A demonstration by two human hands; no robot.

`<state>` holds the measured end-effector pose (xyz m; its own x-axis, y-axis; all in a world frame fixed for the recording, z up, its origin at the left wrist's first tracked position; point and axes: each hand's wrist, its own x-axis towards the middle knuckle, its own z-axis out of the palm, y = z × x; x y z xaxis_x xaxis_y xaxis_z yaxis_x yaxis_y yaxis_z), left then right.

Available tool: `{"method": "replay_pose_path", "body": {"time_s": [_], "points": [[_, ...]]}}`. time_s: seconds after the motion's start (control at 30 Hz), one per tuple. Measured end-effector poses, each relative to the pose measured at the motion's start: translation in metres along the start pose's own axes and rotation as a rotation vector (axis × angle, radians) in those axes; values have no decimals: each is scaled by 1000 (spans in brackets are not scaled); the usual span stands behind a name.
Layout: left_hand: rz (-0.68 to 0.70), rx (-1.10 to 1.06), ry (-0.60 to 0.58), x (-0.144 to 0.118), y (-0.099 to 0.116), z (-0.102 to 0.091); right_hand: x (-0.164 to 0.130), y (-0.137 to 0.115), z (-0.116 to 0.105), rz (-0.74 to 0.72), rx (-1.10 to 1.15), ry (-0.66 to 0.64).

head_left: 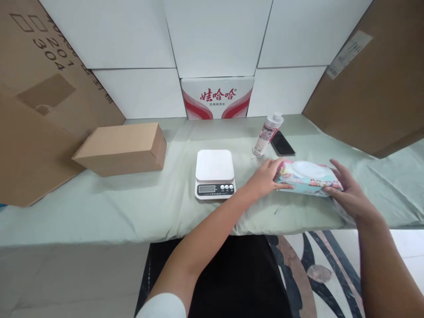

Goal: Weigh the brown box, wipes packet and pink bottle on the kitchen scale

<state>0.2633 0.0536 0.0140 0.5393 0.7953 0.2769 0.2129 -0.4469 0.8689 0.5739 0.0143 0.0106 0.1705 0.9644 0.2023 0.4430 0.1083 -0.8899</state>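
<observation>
Both hands grip a pack of wet wipes, a colourful pack with a white oval lid, over the right part of the table. My left hand is closed on its left end, and my right hand holds the right end with thumb and fingers. Whether the pack's underside touches the cloth I cannot tell. To the left of the pack lies a white kitchen scale with a bare platform and a dark display strip. Behind my left hand stand a white bottle with a red label and a black smartphone.
A closed brown cardboard box sits at the left on the pale green tablecloth. Large cardboard panels flank both sides. White boxes form the back wall, one of them printed in red.
</observation>
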Motion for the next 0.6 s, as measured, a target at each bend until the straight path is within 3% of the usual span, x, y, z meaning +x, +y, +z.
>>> {"method": "replay_pose_path", "body": {"time_s": [0.1, 0.17, 0.27, 0.33, 0.47, 0.53, 0.6], "points": [[-4, 54, 11, -5, -8, 9, -2, -10, -3, 67, -119, -68], [21, 142, 90, -12, -5, 12, -6, -28, 2, 61, -144, -54], [191, 321, 173, -26, 14, 12, -7, -69, 27, -9, -174, 166], [394, 449, 46, -43, 32, 10, 1, -96, 58, -44, -140, 310], [825, 627, -437, -101, 59, 11, 46, -133, 141, 29, 154, 339], [894, 692, -617, -129, 60, 14, 72, -139, 182, 115, 250, 308], [873, 740, -742, -145, 53, 15, 91, -137, 213, 152, 278, 304]]}}
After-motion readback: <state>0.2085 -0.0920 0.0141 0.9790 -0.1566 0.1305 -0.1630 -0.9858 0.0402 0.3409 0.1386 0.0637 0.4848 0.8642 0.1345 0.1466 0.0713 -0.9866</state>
